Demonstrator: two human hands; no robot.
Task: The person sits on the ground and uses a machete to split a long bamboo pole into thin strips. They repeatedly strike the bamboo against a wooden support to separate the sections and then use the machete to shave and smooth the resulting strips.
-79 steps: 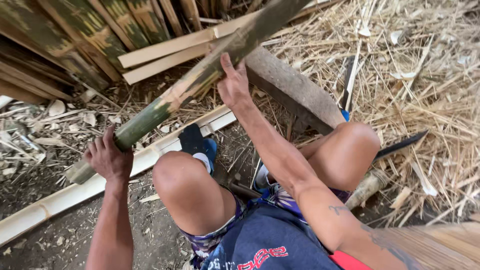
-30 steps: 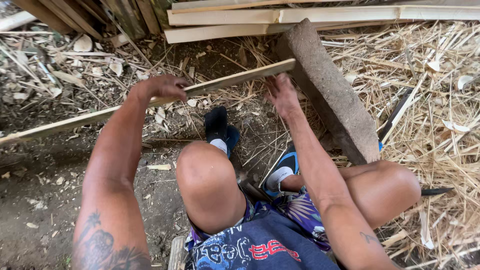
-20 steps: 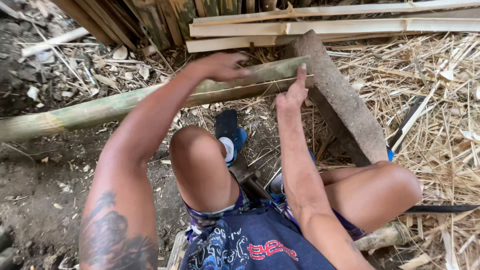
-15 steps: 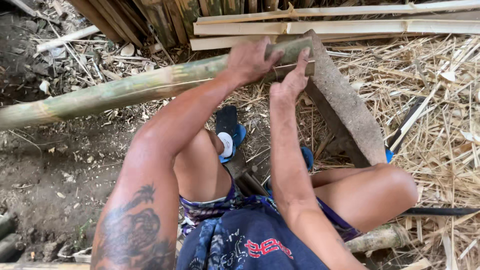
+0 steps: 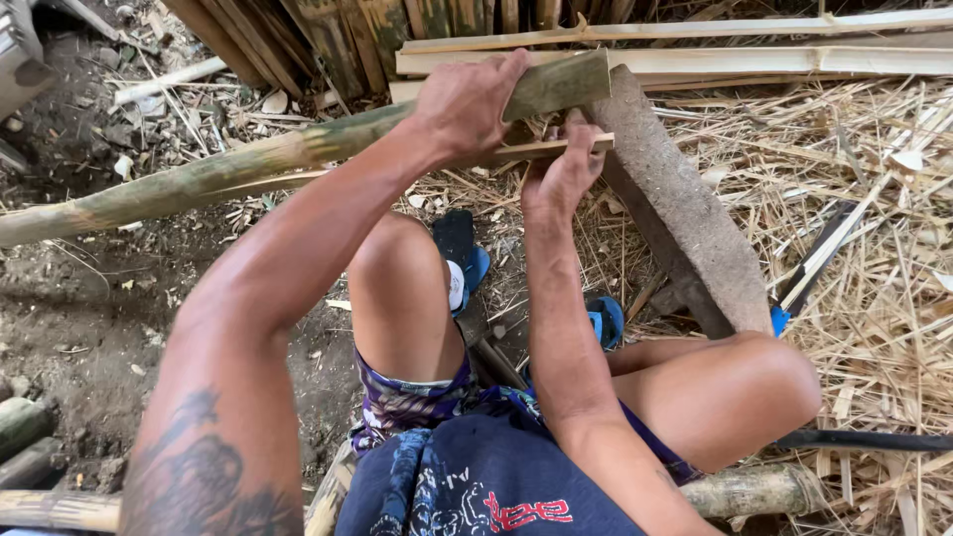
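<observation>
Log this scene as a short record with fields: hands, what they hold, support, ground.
left hand: grips the bamboo pole near its cut end
right hand: holds the bamboo strip under the pole
support: pole end rests on the sloping grey slab
pole lie: runs left from the slab, above the ground
ground: bare dirt at left, bamboo shavings at right
feet: blue sandals below the pole
</observation>
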